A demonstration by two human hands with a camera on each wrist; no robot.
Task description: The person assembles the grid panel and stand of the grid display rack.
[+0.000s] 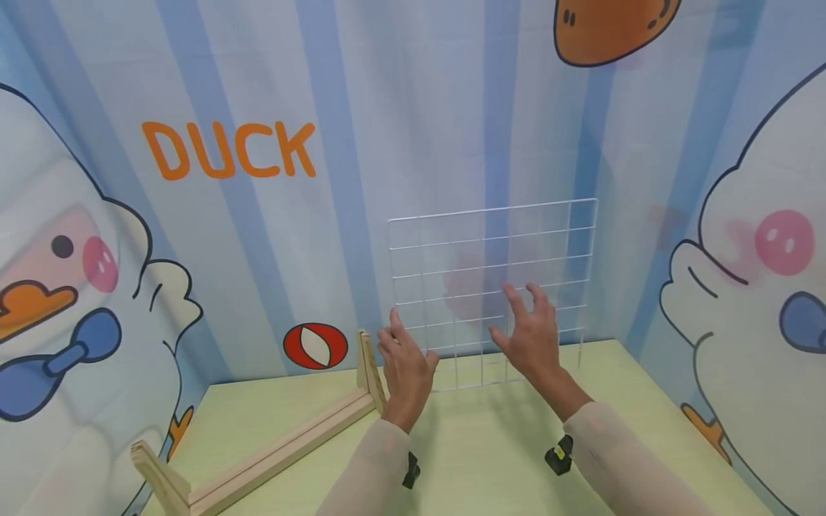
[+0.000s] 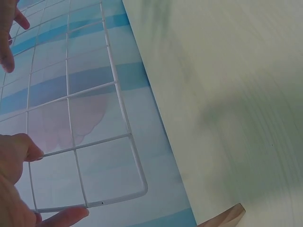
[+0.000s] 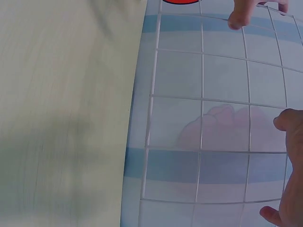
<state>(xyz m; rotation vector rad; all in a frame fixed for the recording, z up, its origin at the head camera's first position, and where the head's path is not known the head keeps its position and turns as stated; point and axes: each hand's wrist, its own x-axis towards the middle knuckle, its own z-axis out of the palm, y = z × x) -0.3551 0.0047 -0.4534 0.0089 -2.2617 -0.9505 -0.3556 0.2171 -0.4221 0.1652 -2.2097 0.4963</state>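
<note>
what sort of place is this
Probably a small screened-off workspace or recording booth: a pale tabletop, with a wrinkled cartoon-duck backdrop closing it in behind and on both sides.

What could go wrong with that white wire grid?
The white wire grid might slip or tip, since the right hand looks spread out rather than wrapped tightly around it. Its left end could also bump the wooden stand, which reaches close to the left hand.

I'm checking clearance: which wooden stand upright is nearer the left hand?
The far upright, beside the left hand; the other upright stands apart, nearer the camera.
</note>
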